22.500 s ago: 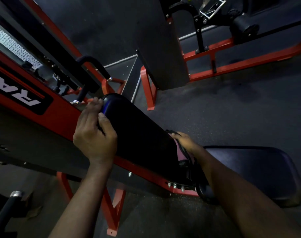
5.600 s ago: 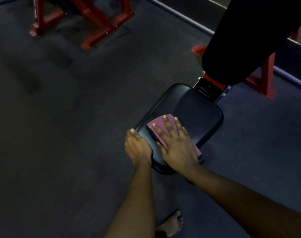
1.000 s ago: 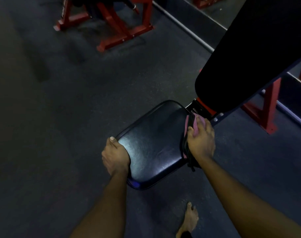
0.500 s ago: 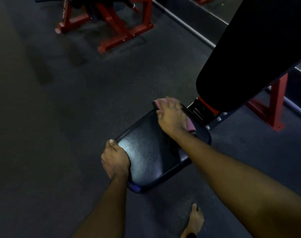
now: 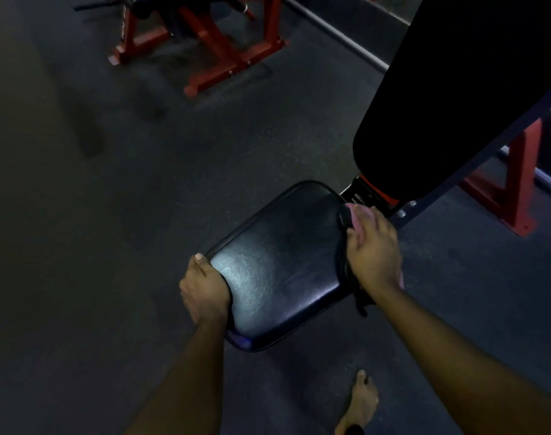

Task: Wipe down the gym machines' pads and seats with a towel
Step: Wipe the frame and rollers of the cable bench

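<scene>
The black back pad (image 5: 456,105) rises at an angle on the upper right, with its lower end just above the rear of the seat (image 5: 283,262). The seat is where the work is. The left hand (image 5: 205,287) grips its front left edge, thumb on top and fingers tucked under, which steadies it. The right hand (image 5: 373,255) is bent over the pink towel (image 5: 354,219), holding it against the seat's right edge near the hinge bracket.

This looks like an edge pass. It goes best with the towel flat under the palm, drawn along the whole rim in one steady stroke and kept clear of the bracket bolts. The dark trim hanging below the wrist could snag there. The top surface shines and looks smooth, so light, even pressure should be enough.

The dark, speckled rubber floor (image 5: 126,199) fills most of the view. Another machine's red frame (image 5: 224,54) stands at the top, well apart from the seat, and a red leg (image 5: 519,183) is at the right. A pale rail (image 5: 337,36) runs behind the machine. A bare foot (image 5: 360,403) rests on the floor near the seat's front.
</scene>
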